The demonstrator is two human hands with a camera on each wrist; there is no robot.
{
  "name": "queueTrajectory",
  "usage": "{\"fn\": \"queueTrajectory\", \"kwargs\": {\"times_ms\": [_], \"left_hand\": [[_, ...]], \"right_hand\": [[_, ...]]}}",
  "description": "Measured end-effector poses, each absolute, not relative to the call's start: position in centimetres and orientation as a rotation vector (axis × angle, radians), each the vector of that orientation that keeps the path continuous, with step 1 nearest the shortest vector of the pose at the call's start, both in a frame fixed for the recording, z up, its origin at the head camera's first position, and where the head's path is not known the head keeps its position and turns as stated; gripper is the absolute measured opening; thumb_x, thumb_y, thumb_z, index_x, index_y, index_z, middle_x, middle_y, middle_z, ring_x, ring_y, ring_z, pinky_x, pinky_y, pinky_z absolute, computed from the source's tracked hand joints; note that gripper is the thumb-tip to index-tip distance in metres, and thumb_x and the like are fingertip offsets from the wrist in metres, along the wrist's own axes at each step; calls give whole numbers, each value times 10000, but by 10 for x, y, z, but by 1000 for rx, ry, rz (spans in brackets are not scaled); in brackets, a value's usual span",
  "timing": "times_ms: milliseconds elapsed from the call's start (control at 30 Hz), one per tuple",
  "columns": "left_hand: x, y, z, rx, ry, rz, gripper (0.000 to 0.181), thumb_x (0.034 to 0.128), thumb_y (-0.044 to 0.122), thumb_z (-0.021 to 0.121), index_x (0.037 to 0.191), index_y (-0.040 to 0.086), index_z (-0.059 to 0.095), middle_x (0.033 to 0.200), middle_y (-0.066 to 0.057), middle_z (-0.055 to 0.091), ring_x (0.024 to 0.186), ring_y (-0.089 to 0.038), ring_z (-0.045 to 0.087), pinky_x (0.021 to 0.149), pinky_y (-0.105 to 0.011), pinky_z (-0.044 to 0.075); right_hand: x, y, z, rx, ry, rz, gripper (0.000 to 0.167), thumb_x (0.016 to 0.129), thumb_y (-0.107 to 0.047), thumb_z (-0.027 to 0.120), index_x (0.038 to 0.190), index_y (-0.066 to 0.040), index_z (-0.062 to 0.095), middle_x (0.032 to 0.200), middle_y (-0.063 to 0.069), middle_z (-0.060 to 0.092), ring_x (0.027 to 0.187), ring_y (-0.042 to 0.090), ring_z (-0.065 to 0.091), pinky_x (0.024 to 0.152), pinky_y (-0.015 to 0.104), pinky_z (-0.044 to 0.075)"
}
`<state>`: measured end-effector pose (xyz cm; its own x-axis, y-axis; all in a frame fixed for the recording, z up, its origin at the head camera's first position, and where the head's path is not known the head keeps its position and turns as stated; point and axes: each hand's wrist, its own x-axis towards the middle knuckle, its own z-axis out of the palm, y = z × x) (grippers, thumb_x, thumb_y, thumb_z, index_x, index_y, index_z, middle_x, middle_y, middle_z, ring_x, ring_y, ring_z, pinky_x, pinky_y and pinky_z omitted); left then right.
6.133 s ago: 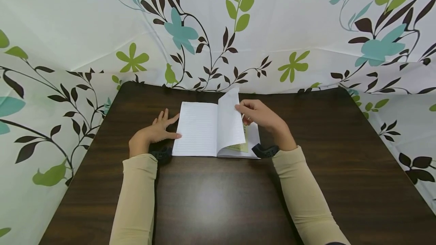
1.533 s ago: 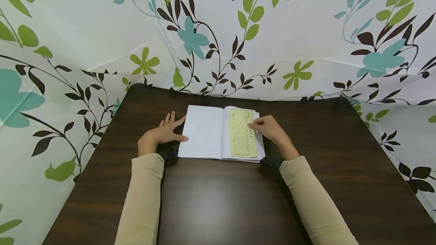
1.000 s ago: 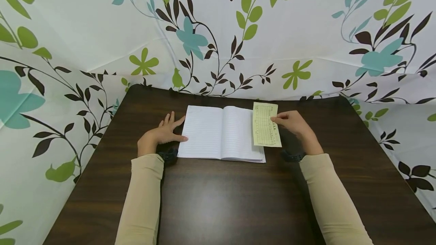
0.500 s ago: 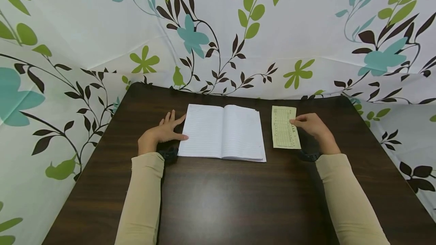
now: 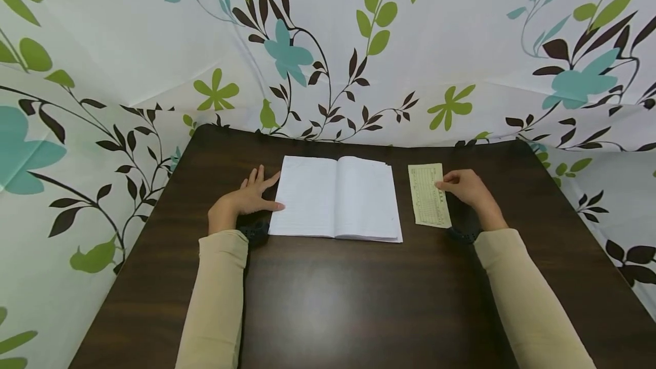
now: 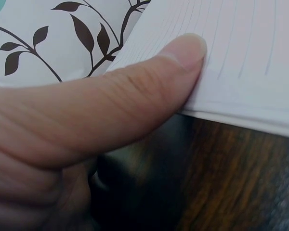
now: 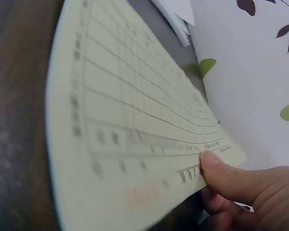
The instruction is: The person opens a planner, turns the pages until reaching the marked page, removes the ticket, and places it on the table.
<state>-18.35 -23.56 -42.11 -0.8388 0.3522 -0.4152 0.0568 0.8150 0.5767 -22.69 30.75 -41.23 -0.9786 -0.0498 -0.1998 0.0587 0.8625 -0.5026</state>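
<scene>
An open notebook [image 5: 307, 198] with lined white pages lies flat on the table. My left hand [image 5: 245, 195] rests at its left edge with fingers spread; in the left wrist view the thumb [image 6: 149, 86] lies on the page near the corner. To the right of the notebook is a yellow printed slip of paper [image 5: 428, 195], covered in ruled lines and print. My right hand [image 5: 468, 189] pinches the slip at its right edge between thumb and curled fingers. The right wrist view shows the slip [image 7: 135, 110] bowed, with the thumb on its printed face.
The dark wooden table [image 5: 318, 300] runs up to a white curtain [image 5: 169, 33] printed with leaves and flowers. A dark wrist device [image 5: 254, 233] sits at the left wrist, another [image 5: 463, 235] at the right.
A loose page was turned aside, uncovering the yellow slip. My right hand then took the slip off the notebook and carried it right, over the table. The left hand stayed at the notebook's edge.
</scene>
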Motion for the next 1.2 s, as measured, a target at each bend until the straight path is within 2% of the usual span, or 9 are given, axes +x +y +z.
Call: {"fn": "queueTrajectory", "kwargs": {"times_ms": [233,400,533,667,867,933,1000,1133,1200], "left_hand": [[-179,-235,-424,300,2488,789,1032,959,503,702,1692,162,59,1693,-289,-248,1570,-515,-225,1235,-750,-53],[-175,-236,-425,297,2477,807,1031,962,498,697,1691,158,51,1691,-288,-253,1570,-503,-238,1243,-734,-68],[-176,-236,-422,300,2470,827,1047,951,512,705,1692,177,46,1695,-266,-267,1574,-487,-247,1244,-733,-74],[-178,-236,-418,311,2473,819,1046,955,493,711,1692,170,43,1694,-273,-264,1575,-491,-240,1245,-735,-64],[-181,-231,-407,281,2496,835,911,1015,447,644,1690,133,118,1728,-266,-149,1580,-524,-174,1229,-771,-4],[-180,-231,-404,262,2506,878,845,1038,434,612,1687,135,159,1746,-247,-55,1596,-512,-122,1234,-767,41],[-179,-231,-401,256,2525,920,784,1063,405,578,1683,128,185,1751,-230,67,1615,-485,-14,1251,-734,110],[-176,-230,-399,279,2552,1010,722,1102,327,513,1677,68,163,1684,-256,303,1571,-464,258,1253,-652,261],[-176,-228,-399,284,2545,1051,716,1110,297,495,1672,33,141,1632,-266,387,1530,-458,344,1238,-637,303]], "right_hand": [[-222,301,-410,35,2841,-731,415,1009,-303,687,1154,86,657,1112,266,664,921,343,611,772,424,525],[-222,298,-405,60,2795,-727,437,1014,-312,681,1182,85,613,1092,243,649,871,300,628,707,347,543],[-222,297,-403,63,2789,-729,526,1029,-338,658,1298,104,561,1210,296,626,958,367,658,790,430,583],[-212,295,-396,59,2813,-710,617,1069,-403,562,1406,107,481,1324,344,566,1111,462,621,908,573,544],[-187,263,-375,-157,2935,-824,537,1098,-380,512,1423,49,517,1351,305,579,1213,464,584,979,623,503],[-181,242,-372,-279,2932,-869,514,1095,-342,538,1444,36,516,1398,288,565,1266,461,568,1027,624,493],[-175,218,-374,-383,2900,-866,550,1090,-338,554,1491,30,479,1479,285,510,1350,472,513,1096,634,451],[-165,176,-391,-479,2834,-760,752,1070,-424,565,1593,55,317,1628,304,341,1521,492,319,1240,636,295],[-163,162,-399,-486,2827,-691,841,1061,-461,564,1618,76,233,1668,318,265,1568,495,228,1278,624,225]]}}
